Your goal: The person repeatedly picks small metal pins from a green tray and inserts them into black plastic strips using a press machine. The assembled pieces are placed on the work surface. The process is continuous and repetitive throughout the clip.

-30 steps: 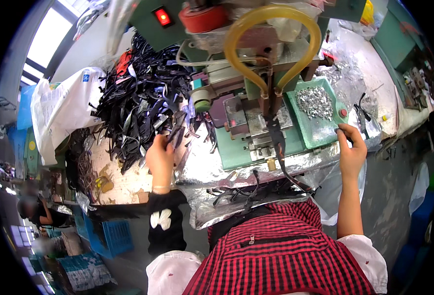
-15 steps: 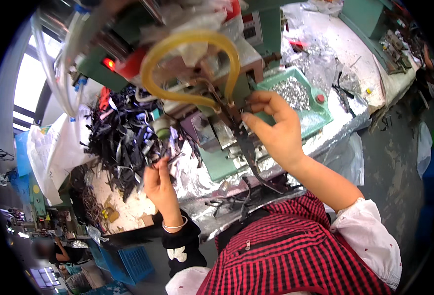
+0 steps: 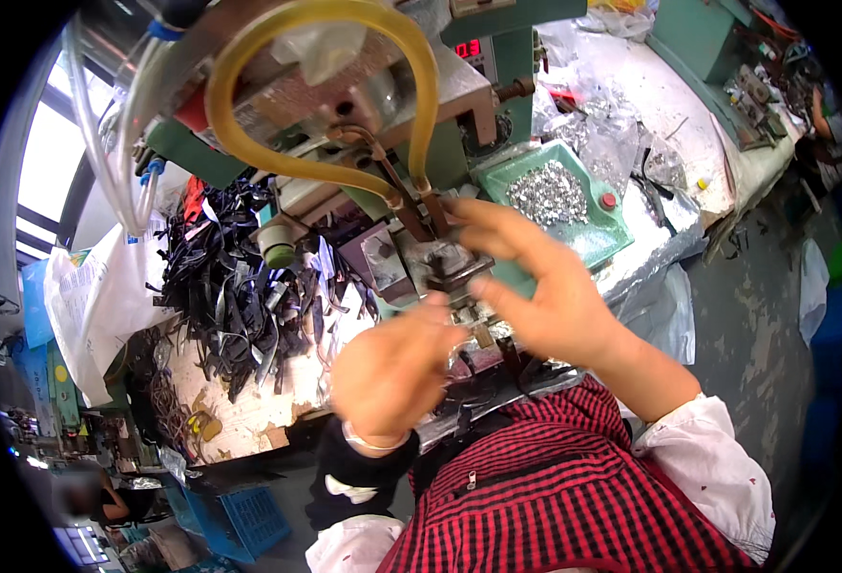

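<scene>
Both my hands are at the small green press machine, on either side of its metal work spot [image 3: 445, 263]. My right hand [image 3: 559, 301] has its fingers stretched out beside the work spot, thumb apart, with nothing visible between them. My left hand [image 3: 392, 372] is smeared by motion just in front of it; whether it holds anything cannot be made out. A yellow hose [image 3: 426, 105] loops down to the metal tips above the work spot. Near the bench edge, between my hands, a dark strap [image 3: 512, 358] hangs down. A heap of black straps [image 3: 249, 296] lies left of the machine.
A green tray [image 3: 621, 224] of small shiny metal pieces sits right of the machine, with clear plastic bags [image 3: 593, 143] behind it. A white sack [image 3: 96, 296] stands at the left, and a blue crate [image 3: 254, 516] on the floor. A person works far left.
My left hand has moved right, from the strap heap to the machine's front. My right hand's fingers have spread near the work spot. The black strap at the work spot no longer shows there.
</scene>
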Action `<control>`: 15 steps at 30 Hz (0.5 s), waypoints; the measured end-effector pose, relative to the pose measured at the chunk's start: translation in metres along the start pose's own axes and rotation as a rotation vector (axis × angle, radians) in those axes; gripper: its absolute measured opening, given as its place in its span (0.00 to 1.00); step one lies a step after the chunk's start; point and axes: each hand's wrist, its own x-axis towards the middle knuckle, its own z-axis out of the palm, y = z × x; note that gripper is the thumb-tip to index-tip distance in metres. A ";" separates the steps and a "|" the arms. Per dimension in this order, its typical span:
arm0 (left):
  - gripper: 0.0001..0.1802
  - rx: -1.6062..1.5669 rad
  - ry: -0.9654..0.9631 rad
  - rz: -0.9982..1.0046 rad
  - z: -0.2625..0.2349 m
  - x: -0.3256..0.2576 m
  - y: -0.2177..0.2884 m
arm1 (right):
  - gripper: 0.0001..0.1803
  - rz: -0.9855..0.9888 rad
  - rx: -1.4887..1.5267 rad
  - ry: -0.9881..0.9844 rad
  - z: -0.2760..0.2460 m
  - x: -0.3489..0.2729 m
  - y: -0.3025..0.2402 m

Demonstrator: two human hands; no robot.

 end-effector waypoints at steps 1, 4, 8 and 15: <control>0.17 -0.045 0.021 0.055 0.015 -0.003 0.001 | 0.27 0.008 -0.168 0.050 -0.011 0.004 0.018; 0.16 0.051 0.051 0.166 0.036 -0.005 -0.002 | 0.18 0.165 -0.609 0.199 -0.051 -0.011 0.078; 0.15 0.063 0.062 0.223 0.047 -0.015 -0.011 | 0.16 0.009 -0.700 0.233 -0.073 -0.033 0.095; 0.16 0.025 0.023 0.151 0.042 -0.011 -0.005 | 0.10 0.060 -0.811 0.205 -0.101 -0.021 0.096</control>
